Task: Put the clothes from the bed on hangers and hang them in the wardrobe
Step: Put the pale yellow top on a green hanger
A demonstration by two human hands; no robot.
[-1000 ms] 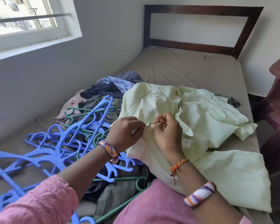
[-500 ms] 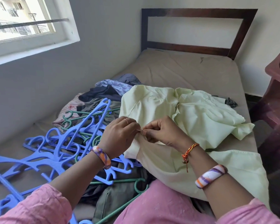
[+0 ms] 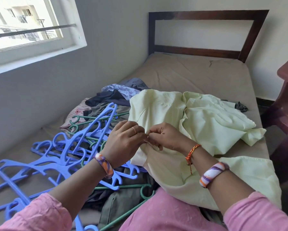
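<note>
right hand (image 3: 166, 137) lowered since earlier, both grips pinching pale green shirt (image 3: 206, 124), left hand (image 3: 125, 141) alongside

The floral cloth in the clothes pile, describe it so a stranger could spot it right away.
Start at the bed and find the clothes pile by the wall. The floral cloth lies at its far end, just beyond the pale green shirt. It alone is light blue with a small print.

Smooth blue plastic hangers (image 3: 60, 157), a matt pale-green cloth garment (image 3: 206, 124), a dark polished wooden headboard (image 3: 206, 15).
</note>
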